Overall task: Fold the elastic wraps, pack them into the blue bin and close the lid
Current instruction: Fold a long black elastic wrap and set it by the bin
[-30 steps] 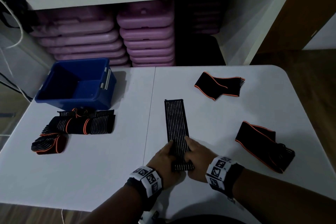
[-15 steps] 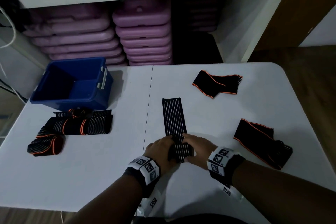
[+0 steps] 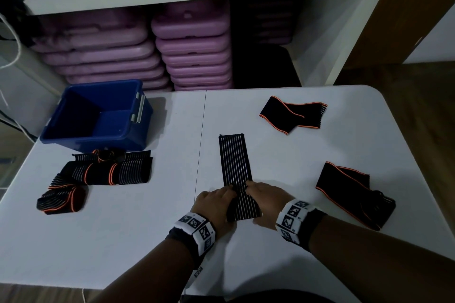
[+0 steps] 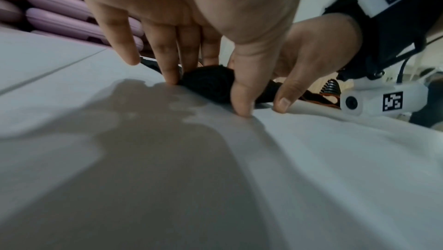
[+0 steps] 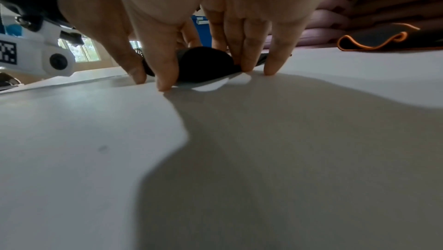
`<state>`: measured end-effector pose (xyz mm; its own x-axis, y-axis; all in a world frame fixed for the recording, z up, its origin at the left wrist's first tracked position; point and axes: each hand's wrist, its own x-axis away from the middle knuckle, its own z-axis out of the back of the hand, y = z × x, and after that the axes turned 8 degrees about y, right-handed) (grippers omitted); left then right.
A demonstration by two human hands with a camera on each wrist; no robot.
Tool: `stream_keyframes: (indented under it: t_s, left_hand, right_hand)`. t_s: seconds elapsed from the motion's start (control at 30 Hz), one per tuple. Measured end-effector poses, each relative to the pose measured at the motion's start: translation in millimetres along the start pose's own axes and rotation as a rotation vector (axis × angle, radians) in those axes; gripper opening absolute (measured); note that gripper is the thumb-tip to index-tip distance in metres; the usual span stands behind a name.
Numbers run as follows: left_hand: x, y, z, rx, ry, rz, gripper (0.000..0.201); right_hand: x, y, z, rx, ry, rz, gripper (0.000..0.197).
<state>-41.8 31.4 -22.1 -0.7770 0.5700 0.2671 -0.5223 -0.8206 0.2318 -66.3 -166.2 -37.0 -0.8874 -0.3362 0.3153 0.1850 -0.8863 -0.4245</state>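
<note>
- L hand (image 3: 216, 200) + R hand (image 3: 267, 198): fingers curled round rolled near end of striped wrap (image 3: 235, 165), thumbs behind roll, lower centre of frame
- Rest of wrap flat on table (image 3: 147, 236)
- Blue bin (image 3: 98, 115) upper left, no lid on it
- Other wraps (image 3: 103, 171) below the bin

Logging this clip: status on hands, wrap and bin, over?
Left hand and right hand both grip the rolled near end of the striped wrap. Blue bin open, nothing visible inside. Path clear.
</note>
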Motion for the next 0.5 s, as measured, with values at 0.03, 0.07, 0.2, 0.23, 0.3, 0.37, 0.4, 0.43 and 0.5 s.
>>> stream_keyframes:
  t_s: [0.03, 0.07, 0.2, 0.23, 0.3, 0.37, 0.4, 0.43, 0.5]
  left_hand:
    - [-1, 1, 0, 0.006, 0.006, 0.002, 0.063]
    - [-1, 2, 1, 0.01, 0.007, 0.003, 0.063]
    - [1, 1, 4, 0.046, 0.021, -0.005, 0.06]
    - [1, 1, 5, 0.073, 0.03, 0.003, 0.059]
    - [0, -1, 4, 0.118, 0.03, 0.035, 0.057]
    - [-2, -3, 3, 0.147, 0.015, 0.068, 0.055]
    - [-4, -3, 4, 0.164, 0.009, 0.084, 0.053]
    - [-6, -4, 4, 0.182, 0.006, 0.097, 0.051]
    - [-13, -4, 10, 0.203, 0.011, 0.119, 0.045]
  right_hand:
    - [-1, 0, -2, -0.005, 0.016, 0.002, 0.069]
    - [-1, 0, -3, -0.015, 0.03, -0.004, 0.065]
    - [-3, 0, -1, -0.098, 0.037, -0.043, 0.045]
    - [-4, 0, 0, -0.13, 0.044, -0.055, 0.036]
    - [-6, 2, 1, -0.207, 0.066, -0.059, 0.029]
    - [-7, 4, 1, -0.264, 0.076, -0.057, 0.036]
    - [-8, 5, 2, -0.276, 0.076, -0.062, 0.038]
    - [-9, 5, 4, -0.282, 0.072, -0.075, 0.038]
    - [-13, 4, 11, -0.279, 0.069, -0.115, 0.033]
